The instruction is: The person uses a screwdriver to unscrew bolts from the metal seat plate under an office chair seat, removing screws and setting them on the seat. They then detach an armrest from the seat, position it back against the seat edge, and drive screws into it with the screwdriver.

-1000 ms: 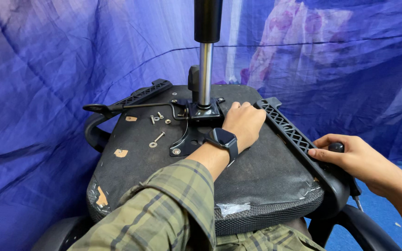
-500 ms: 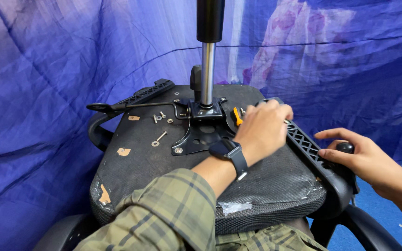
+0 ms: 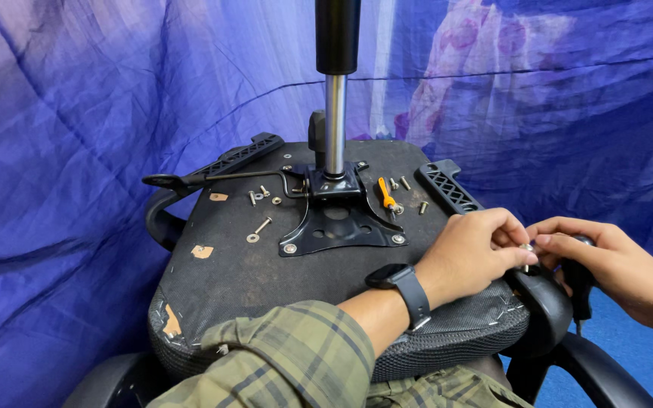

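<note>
An office chair lies upside down, its black seat underside (image 3: 251, 279) facing up. A black metal plate (image 3: 357, 236) is fixed at its middle, and a chrome and black gas cylinder (image 3: 334, 113) rises from it. My left hand (image 3: 478, 249), a dark watch on its wrist, reaches to the seat's right edge and pinches a small silver bolt (image 3: 527, 248) over the black armrest (image 3: 546, 310). My right hand (image 3: 614, 264) meets it there, fingertips at the same bolt, palm closed round a black-handled tool (image 3: 580, 283).
Several loose screws and washers (image 3: 261, 225) lie left of the plate, and an orange-handled tool (image 3: 385, 193) lies to its right. A ribbed black bracket (image 3: 451, 189) runs along the right edge and a lever (image 3: 213, 175) along the left. Blue fabric (image 3: 77, 151) hangs all around.
My left hand left the plate by the cylinder and moved right to the armrest, now pinching a bolt. My right hand shifted in to meet it.
</note>
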